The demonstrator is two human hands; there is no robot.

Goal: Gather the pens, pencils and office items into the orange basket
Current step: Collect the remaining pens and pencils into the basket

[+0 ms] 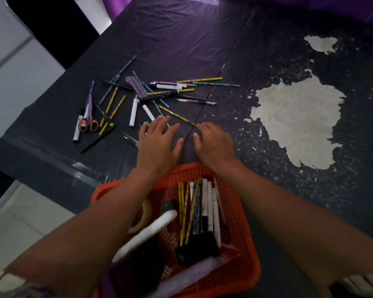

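The orange basket (241, 239) sits at the near table edge under my forearms, holding several pencils, white pens, a tape roll and dark items. Beyond it, loose pencils and pens (166, 91) lie scattered on the dark table cover. Purple-handled scissors (88, 117) lie at the left of the pile. My left hand (157, 143) is spread flat, fingers straight, its fingertips over a white pen (148, 112) and pencils. My right hand (213, 143) is beside it, fingers bent down, at the near end of a yellow patterned pencil (177, 115); whether it pinches the pencil is unclear.
The dark table cover (181, 39) has a seam running between my hands. To the right the surface is peeled, showing large pale patches (299, 117). The table's left edge (41, 89) drops to a white floor. Purple cloth lies at the far edge.
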